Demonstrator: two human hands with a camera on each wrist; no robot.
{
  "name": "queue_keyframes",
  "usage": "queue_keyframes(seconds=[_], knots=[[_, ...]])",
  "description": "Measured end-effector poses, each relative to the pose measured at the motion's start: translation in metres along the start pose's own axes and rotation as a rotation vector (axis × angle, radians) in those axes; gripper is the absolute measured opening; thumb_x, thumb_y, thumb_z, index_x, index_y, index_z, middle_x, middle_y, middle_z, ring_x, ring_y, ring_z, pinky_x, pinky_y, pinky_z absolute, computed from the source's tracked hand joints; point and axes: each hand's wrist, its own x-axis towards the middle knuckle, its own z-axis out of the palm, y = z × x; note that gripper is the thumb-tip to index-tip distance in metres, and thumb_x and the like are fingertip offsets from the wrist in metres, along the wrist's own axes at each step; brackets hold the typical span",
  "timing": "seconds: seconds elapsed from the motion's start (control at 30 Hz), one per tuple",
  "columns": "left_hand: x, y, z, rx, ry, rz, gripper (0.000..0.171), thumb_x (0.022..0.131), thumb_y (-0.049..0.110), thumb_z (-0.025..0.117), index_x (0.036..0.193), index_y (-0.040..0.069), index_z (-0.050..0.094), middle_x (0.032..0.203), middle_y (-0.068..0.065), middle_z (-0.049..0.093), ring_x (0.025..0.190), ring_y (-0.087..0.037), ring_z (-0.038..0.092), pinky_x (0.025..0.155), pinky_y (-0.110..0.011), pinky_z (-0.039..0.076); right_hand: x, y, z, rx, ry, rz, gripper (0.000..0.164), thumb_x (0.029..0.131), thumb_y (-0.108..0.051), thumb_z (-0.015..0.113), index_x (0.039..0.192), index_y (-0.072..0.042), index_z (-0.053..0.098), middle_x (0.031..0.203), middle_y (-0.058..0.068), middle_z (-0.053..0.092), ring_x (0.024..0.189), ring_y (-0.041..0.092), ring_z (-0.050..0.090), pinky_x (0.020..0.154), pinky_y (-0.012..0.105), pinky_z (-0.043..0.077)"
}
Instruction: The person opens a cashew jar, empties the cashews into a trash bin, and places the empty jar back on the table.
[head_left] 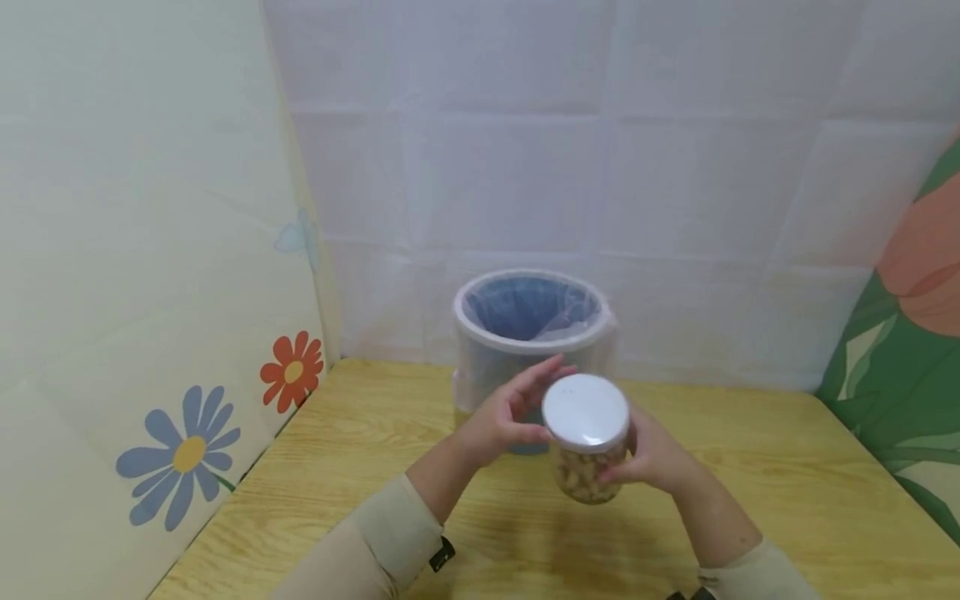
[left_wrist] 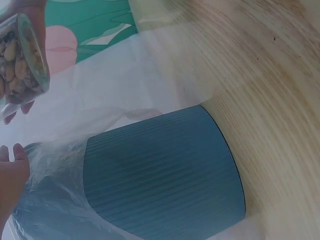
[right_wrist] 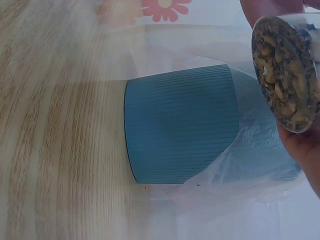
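A clear jar with a white lid is held up above the table in front of the bin. Nuts or similar beige and brown pieces fill it, also visible through its base in the right wrist view. My right hand grips the jar from the right, thumb across its front. To the left of the lid, my left hand has its fingers spread and loosely bent. In the left wrist view, a gap shows between the left fingers and the jar.
A blue ribbed bin lined with a clear plastic bag stands on the wood-grain table, just behind my hands. A white rim circles its top. Behind it hangs a pale sheet, with flower-printed panels at the sides.
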Motion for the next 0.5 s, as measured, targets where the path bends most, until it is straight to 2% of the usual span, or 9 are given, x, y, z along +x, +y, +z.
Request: queue_keyframes(seconds=[0.13,0.3,0.5], knots=[[-0.0005,-0.0009,-0.0005,-0.002,-0.017,-0.003,0.099,0.076,0.039,0.071,0.144,-0.001,0.011,0.146,-0.021,0.024,0.132,-0.024,0.031,0.109,-0.046,0.017,-0.0004,-0.0001,-0.0009,0.046,-0.038,0.013,0.089,0.061,-0.007,0.081,0.135,0.002,0.032,0.126,0.0,0.049,0.114,0.014,0.048,0.097,0.029,0.039],[-0.0013,0.0,-0.0003,-0.001,-0.031,-0.015,0.101,0.075,0.041,0.071,0.145,0.001,0.01,0.147,-0.021,0.022,0.133,-0.025,0.029,0.109,-0.046,0.016,0.0004,0.0002,0.0003,0.073,-0.073,0.004,0.087,0.063,-0.007,0.08,0.135,0.002,0.031,0.126,0.003,0.049,0.114,0.016,0.049,0.096,0.033,0.041],[-0.0021,0.0016,0.0015,-0.013,-0.048,-0.023,0.1,0.074,0.04,0.072,0.146,0.004,0.011,0.147,-0.021,0.022,0.133,-0.025,0.029,0.11,-0.043,0.015,0.0005,0.0007,0.003,0.071,-0.075,0.019,0.084,0.064,-0.01,0.08,0.135,-0.005,0.035,0.125,0.001,0.05,0.112,0.016,0.05,0.094,0.033,0.042]])
